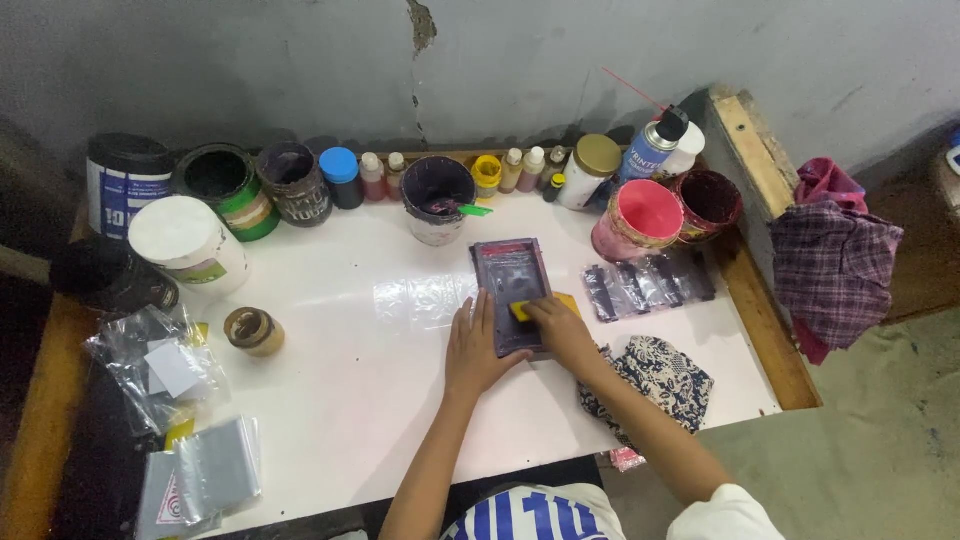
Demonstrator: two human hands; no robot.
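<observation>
A small purple-framed printing screen [508, 280] lies flat near the middle of the white table [340, 400]. My left hand [473, 345] rests flat with fingers spread on the screen's near left edge. My right hand [560, 328] grips a small yellow squeegee [522, 310] pressed on the screen's mesh. A yellow piece [568, 300] peeks out from under the screen's right side.
Paint tubs, jars and small bottles line the back: an open purple tub [437, 190], a pink tub [640, 217], a spray can [652, 145], a white tub [188, 243]. Printed plastic sheets [650, 282] lie right, a patterned cloth [660, 375] near right, plastic bags [160, 370] left, a tape roll [252, 330].
</observation>
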